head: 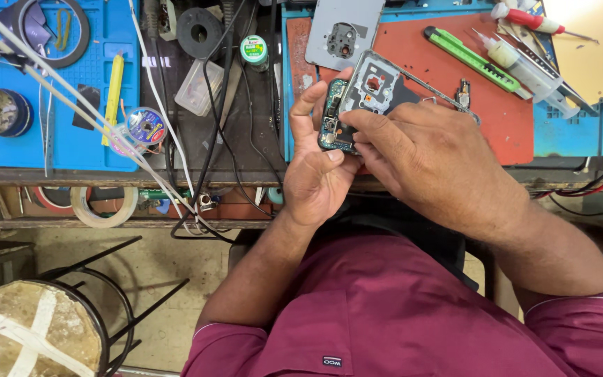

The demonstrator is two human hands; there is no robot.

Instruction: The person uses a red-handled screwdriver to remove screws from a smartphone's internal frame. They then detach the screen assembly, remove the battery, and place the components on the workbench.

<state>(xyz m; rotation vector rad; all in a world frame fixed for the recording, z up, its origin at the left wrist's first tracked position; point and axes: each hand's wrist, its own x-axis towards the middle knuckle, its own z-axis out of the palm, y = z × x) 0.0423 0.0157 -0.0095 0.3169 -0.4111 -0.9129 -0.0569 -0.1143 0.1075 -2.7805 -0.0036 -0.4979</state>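
Nearest the camera: maroon shirt (413, 321), both forearms reaching forward over the table (246, 150) edge. Left hand (319, 167) cradles an opened phone (357, 105) from below, thumb up along its left side, grip closed around the lower end of the body. Right hand (427, 157) comes over from the right, fingertips (357, 126) pinching at the phone's inner frame near the exposed green board; grip closed on the phone too, whether it holds a small part I cannot tell. The phone is held in the air just above the red mat (497, 115), tilted.

Farther: detached grey back cover (343, 31) on the mat, green utility knife (472, 59), clear glue bottle (525, 66), red-handled screwdriver (525, 17). Left, beyond a tangle of cables: blue mat (99, 132), solder wire spool (146, 127), yellow pry tool (113, 87).

Risk, as a judgement: the frame looks half-lifted, so prying hard could tear a ribbon or crack the board; a loose screw could drop off the table.
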